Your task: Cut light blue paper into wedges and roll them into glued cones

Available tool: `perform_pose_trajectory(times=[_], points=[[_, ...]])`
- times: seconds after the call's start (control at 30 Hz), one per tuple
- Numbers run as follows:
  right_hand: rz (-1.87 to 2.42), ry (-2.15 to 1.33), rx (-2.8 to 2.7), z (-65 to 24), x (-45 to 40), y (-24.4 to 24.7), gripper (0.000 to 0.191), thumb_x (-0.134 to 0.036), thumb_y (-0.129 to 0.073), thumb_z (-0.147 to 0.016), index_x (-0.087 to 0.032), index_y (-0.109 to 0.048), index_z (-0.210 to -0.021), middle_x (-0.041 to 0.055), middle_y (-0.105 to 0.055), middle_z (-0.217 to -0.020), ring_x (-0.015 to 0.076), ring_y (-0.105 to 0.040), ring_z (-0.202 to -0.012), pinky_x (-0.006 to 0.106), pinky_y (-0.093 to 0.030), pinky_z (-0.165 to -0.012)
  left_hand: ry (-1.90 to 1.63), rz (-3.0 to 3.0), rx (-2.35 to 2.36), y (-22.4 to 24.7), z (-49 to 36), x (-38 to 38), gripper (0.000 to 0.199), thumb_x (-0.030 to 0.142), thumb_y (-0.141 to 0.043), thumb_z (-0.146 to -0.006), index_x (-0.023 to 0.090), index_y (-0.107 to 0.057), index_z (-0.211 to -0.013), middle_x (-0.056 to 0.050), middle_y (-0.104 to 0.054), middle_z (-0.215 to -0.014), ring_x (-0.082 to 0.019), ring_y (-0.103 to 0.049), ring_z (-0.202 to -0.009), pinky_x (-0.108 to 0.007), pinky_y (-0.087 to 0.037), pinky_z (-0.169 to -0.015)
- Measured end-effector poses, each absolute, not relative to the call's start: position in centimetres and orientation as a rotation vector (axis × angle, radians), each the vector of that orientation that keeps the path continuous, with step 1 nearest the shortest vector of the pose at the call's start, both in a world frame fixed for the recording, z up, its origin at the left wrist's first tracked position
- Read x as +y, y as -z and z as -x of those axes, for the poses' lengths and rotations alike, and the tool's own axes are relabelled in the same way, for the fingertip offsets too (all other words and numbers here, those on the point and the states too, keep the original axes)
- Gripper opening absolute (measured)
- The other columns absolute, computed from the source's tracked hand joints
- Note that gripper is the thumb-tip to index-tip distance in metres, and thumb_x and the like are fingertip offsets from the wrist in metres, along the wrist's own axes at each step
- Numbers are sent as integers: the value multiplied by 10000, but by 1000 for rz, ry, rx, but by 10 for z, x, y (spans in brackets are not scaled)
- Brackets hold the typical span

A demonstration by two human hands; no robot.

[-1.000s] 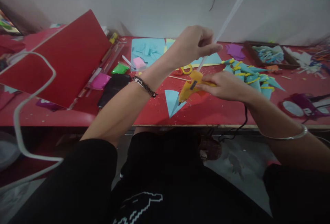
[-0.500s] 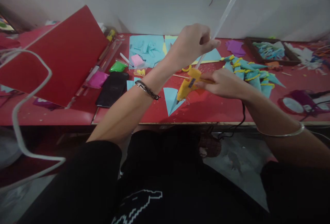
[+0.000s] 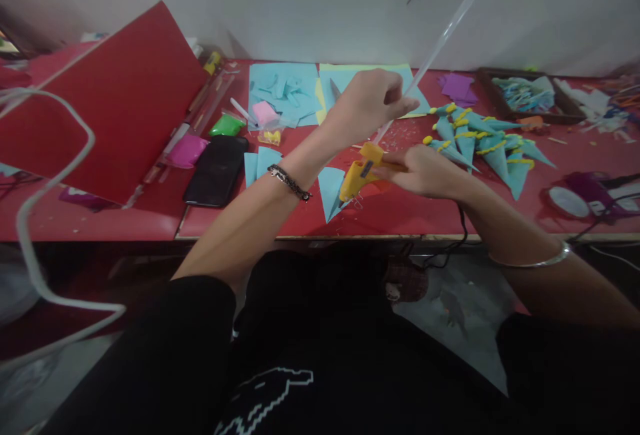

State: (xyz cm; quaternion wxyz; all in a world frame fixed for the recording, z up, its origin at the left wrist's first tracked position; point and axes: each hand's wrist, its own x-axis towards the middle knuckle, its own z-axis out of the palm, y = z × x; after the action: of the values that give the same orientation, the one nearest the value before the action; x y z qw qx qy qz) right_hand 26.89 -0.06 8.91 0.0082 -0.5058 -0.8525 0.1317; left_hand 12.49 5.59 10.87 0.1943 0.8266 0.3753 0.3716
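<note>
My left hand (image 3: 375, 101), with a dark beaded bracelet at the wrist, pinches a long clear glue stick (image 3: 445, 35) that slants up to the right. The stick's lower end is at the back of a yellow glue gun (image 3: 357, 175). Around the gun's handle the fingers of my right hand (image 3: 425, 171) are closed. The gun's dark nozzle points down at a folded blue paper piece (image 3: 329, 191) near the table's front edge; whether they touch I cannot tell.
Blue cones with yellow trim (image 3: 493, 145) lie to the right, before a brown tray (image 3: 565, 115). On the left are a black phone (image 3: 215, 171), green and pink packets and a large red board (image 3: 120, 95). Blue sheets (image 3: 260, 78) lie at the back.
My left hand has moved slightly lower along with the glue stick, which has shifted right. The glue gun has tipped and lowered a little, still in my right hand.
</note>
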Motion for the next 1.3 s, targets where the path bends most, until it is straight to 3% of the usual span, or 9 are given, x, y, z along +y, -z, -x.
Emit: perform_pose_trajectory(times=[0.3, 0.5, 0.67, 0.93, 1.1, 1.3], points=[[1653, -340, -2644, -274, 0, -85, 479, -549, -351, -814, -198, -648, -951, 33, -575, -571, 173, -523, -549, 282, -302, -529, -1023, -2352, 1074, -104, -129, 56, 325, 263, -584, -774, 193, -402, -514, 39, -369, -515, -70, -299, -561, -274, -286, -569], [1665, -327, -2622, -274, -3, -89, 495, -557, -329, -826, -201, -647, -956, 30, -566, -569, 154, -498, -521, 279, -283, -516, -1119, -2331, 1052, -103, -134, 55, 395, 290, -577, -763, 229, -316, -473, 50, -293, -465, -72, -255, -538, -290, -245, -520], [1709, -306, -2630, -276, -2, -91, 522, -567, -323, -829, -202, -633, -1036, 66, -622, -667, 186, -536, -594, 289, -299, -539, -1115, -2261, 1077, -105, -140, 52, 426, 306, -583, -748, 247, -283, -452, 47, -323, -430, -92, -297, -521, -306, -265, -529], [1717, -305, -2637, -281, 4, -85, 489, -553, -349, -827, -215, -624, -1051, 74, -662, -791, 220, -583, -698, 289, -324, -560, -1140, -2273, 1113, -101, -143, 54, 303, 298, -606, -754, 222, -431, -518, 23, -412, -497, -107, -377, -592, -293, -304, -571], [1736, -243, -2621, -279, 4, -85, 509, -570, -357, -818, -193, -644, -1003, 71, -654, -739, 219, -584, -675, 288, -322, -559, -1137, -2298, 1084, -101, -142, 51, 279, 329, -558, -781, 174, -483, -560, 20, -405, -531, -108, -434, -590, -276, -302, -569], [1746, -168, -2633, -281, 6, -83, 542, -606, -336, -810, -197, -651, -975, 66, -634, -683, 210, -572, -638, 289, -319, -556, -1144, -2281, 1151, -104, -142, 49, 314, 354, -580, -765, 177, -454, -539, 18, -401, -539, -101, -386, -541, -269, -265, -553]])
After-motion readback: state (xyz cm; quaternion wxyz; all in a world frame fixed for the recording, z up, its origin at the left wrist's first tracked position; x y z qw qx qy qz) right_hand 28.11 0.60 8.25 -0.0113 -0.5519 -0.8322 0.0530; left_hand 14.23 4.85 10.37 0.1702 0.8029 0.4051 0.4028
